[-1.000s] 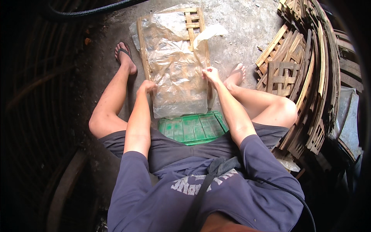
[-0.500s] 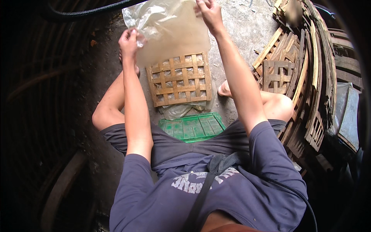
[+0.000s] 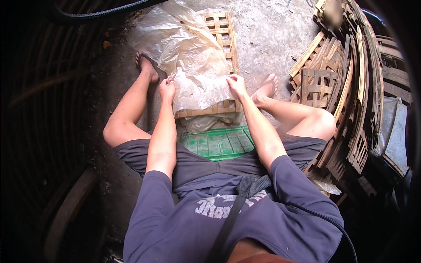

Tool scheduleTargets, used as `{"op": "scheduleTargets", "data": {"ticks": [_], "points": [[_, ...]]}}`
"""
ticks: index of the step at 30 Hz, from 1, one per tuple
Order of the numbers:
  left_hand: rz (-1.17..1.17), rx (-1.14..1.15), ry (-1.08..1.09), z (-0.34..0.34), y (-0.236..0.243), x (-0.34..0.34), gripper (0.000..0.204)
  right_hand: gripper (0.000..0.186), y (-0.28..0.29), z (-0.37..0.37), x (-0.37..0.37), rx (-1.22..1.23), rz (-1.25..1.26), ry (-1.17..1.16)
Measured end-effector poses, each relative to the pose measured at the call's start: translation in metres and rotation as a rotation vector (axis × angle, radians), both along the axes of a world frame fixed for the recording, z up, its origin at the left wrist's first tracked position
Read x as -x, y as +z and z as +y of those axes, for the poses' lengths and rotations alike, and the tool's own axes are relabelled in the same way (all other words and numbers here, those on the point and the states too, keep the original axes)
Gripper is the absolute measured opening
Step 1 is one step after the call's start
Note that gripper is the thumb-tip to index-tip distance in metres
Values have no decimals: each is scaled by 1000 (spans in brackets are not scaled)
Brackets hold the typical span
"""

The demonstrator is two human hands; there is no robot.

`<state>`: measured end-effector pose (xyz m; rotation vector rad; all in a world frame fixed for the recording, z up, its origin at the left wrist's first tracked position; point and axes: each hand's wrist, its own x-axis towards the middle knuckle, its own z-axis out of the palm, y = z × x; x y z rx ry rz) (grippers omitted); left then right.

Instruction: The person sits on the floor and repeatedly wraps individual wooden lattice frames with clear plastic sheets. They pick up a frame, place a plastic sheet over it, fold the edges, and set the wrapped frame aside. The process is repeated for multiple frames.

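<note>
A clear, crinkled plastic sheet [image 3: 193, 55] lies over woven bamboo lattice racks [image 3: 228, 35]. Its near edge is stretched between my two hands. At the sheet's near left corner, my left hand [image 3: 167, 90] pinches the plastic with thumb and fingers. My right hand [image 3: 237, 86] grips the near right corner in the same way, close to the rack's right side. Lattice shows along the right and at the near edge; the plastic covers most of the rest. More crumpled plastic [image 3: 206, 123] sticks out beneath the near edge.
A green plastic crate [image 3: 218, 143] sits between my legs, closest to me. To the right, several lattice panels [image 3: 316, 83] and curved wooden slats [image 3: 366, 79] are stacked. A grey-blue sheet-like piece [image 3: 394, 131] stands beyond them. A dark cable [image 3: 109, 9] crosses the top left.
Both hands have come down toward me, drawing the plastic sheet over the lattice that lay bare before. A lattice section at the far right now shows beside the sheet.
</note>
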<state>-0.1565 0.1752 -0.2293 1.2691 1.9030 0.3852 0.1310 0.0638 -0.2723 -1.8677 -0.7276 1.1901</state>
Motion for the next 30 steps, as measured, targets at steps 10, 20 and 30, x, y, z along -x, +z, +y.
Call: {"op": "scheduleTargets", "data": {"ticks": [10,20,30], "points": [[46,90,-77,-25,-22,-1,29,12,-14,-62,-3,489,-200,0],[351,89,65,-25,-9,16,41,25,22,-53,13,809,-417,366],[339,-120,-62,-9,23,-78,63,39,124,-15,-37,542,-388,388]]}}
